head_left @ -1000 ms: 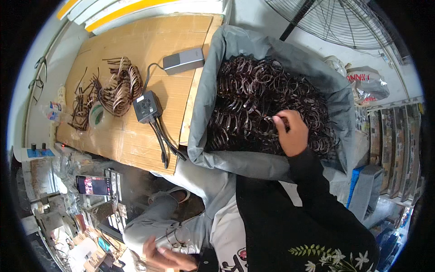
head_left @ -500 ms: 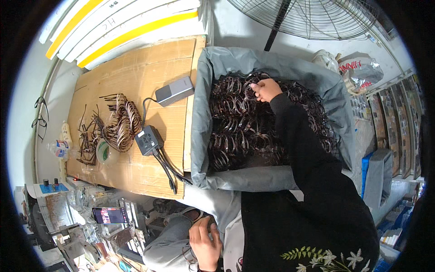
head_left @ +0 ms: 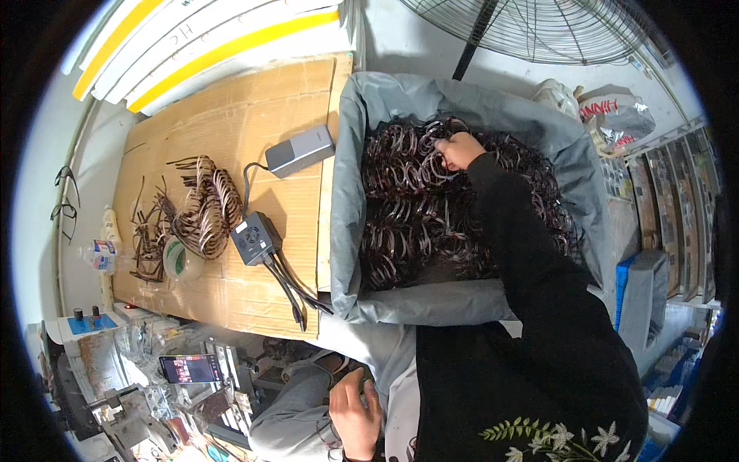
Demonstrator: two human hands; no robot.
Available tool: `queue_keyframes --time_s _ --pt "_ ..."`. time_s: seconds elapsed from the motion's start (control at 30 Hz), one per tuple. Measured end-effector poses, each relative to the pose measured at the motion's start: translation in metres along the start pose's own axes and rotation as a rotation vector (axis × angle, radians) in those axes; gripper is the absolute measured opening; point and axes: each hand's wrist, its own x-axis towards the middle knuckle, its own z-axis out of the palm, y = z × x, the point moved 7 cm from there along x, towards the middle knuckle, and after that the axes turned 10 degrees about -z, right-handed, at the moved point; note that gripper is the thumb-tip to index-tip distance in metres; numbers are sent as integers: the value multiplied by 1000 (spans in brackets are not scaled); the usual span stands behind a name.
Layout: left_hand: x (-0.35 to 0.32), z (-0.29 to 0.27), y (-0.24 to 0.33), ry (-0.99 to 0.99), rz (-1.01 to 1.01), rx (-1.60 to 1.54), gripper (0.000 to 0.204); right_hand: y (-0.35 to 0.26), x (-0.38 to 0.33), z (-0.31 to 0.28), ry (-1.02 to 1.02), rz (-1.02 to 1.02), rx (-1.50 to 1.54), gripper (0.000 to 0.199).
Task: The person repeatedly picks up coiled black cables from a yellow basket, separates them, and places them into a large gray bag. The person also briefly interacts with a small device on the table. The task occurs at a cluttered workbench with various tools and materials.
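A large grey bag (head_left: pixel 348 215) lies open on the right, filled with several dark brown ring-shaped bands (head_left: pixel 408 223). My right hand (head_left: pixel 458 149) reaches into the far side of the pile, its fingers closed around some of the bands. The black sleeve of that arm runs across the bag. My left hand (head_left: pixel 356 414) rests low on my lap against grey trousers, fingers loosely curled, holding nothing I can make out.
A cardboard-covered table (head_left: pixel 231 131) on the left holds a heap of brown bands (head_left: pixel 202 212), a tape roll (head_left: pixel 179 262), a grey box (head_left: pixel 300 150) and a small black box (head_left: pixel 255 237) with cables. A fan (head_left: pixel 539 31) stands behind the bag. A lit phone (head_left: pixel 190 368) sits below.
My right hand has moved from the near right of the pile to its far middle. My left hand has shifted right along my lap. The view has tilted.
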Motion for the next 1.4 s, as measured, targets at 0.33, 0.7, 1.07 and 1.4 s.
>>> queue_keyframes --time_s 0.33,0.7,1.07,1.4 --pt "5 13 -22 -40 27 -10 19 -14 -4 16 -84 -9 -122 51" --pt "6 13 -26 -38 1 -20 19 0 -6 -3 -95 -62 135 48" --pt "9 20 -22 -53 49 11 21 -36 -27 8 -58 -109 -473 51" --pt "9 22 -27 -48 38 19 21 -53 -34 15 -113 -41 -528 53"
